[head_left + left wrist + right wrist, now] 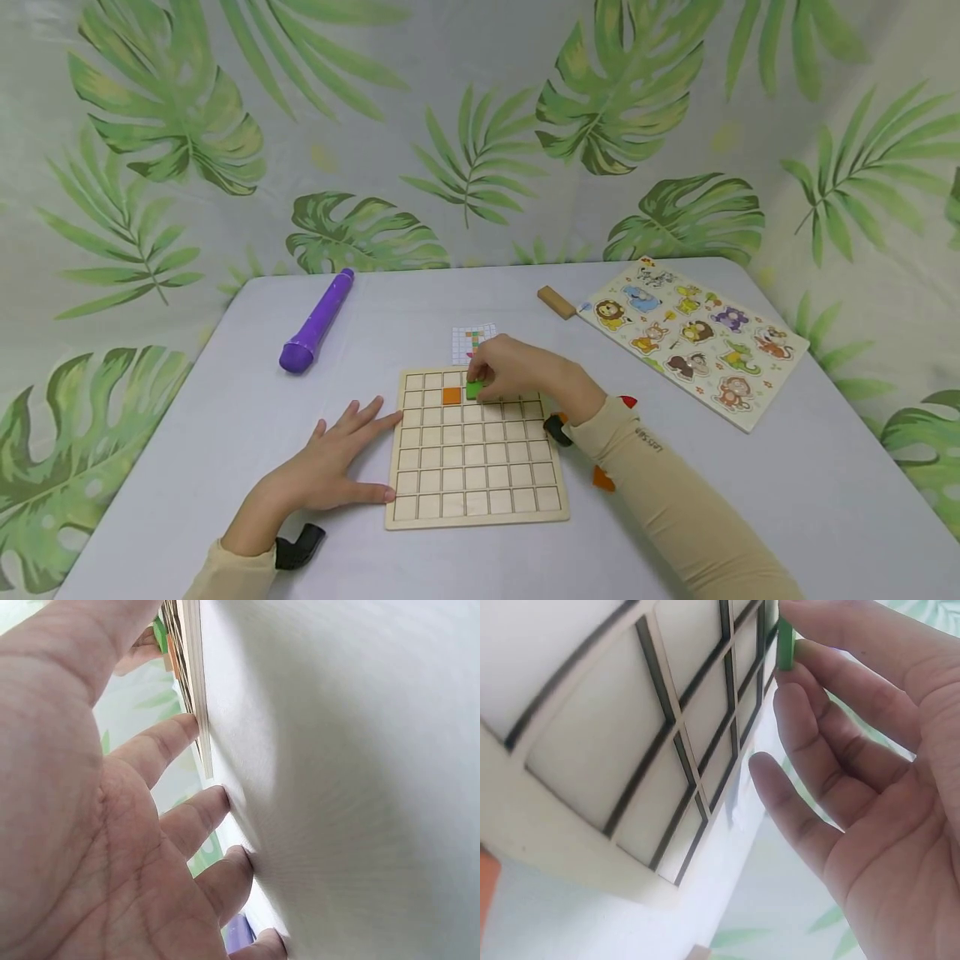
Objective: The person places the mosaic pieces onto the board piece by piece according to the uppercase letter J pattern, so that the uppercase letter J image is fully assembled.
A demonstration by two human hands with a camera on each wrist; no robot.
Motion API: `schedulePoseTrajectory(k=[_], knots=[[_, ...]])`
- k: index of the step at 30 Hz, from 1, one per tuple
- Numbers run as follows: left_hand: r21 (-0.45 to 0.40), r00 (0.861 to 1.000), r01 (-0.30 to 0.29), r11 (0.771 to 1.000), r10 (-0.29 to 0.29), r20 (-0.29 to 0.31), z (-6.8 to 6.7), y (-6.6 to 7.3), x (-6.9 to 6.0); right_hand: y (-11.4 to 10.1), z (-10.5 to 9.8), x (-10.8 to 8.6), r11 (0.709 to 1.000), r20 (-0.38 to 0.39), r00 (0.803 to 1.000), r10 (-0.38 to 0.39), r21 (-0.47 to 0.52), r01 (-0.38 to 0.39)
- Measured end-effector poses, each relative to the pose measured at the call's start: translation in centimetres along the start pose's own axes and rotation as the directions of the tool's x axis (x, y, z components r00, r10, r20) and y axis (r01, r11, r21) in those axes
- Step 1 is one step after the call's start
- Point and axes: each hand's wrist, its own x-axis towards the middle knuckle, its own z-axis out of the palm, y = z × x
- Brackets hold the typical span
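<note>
A wooden grid board lies flat on the table, with an orange square tile in a cell of an upper row. My right hand pinches a green square tile between thumb and fingertips over that same row, just right of the orange one. In the right wrist view the green tile stands edge-on at the board's surface. With fingers spread, my left hand rests at the board's left side; thumb and index finger touch its edge. Behind the board a small printed pattern card is partly covered by my right hand.
A purple toy microphone lies at the back left. On the right are an animal puzzle board and a small wooden block. Orange and red pieces show beside my right forearm, which partly hides them.
</note>
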Motion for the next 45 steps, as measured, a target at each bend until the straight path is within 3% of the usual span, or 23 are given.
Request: schedulePoseTrajectory(k=[45], knots=[[-0.013,1.000,0.004,1.000,-0.004,0.008,-0.17,0.24,0.02,0.05,0.63,0.38,1.000,0.009,1.000,-0.005,-0.011,0.005]])
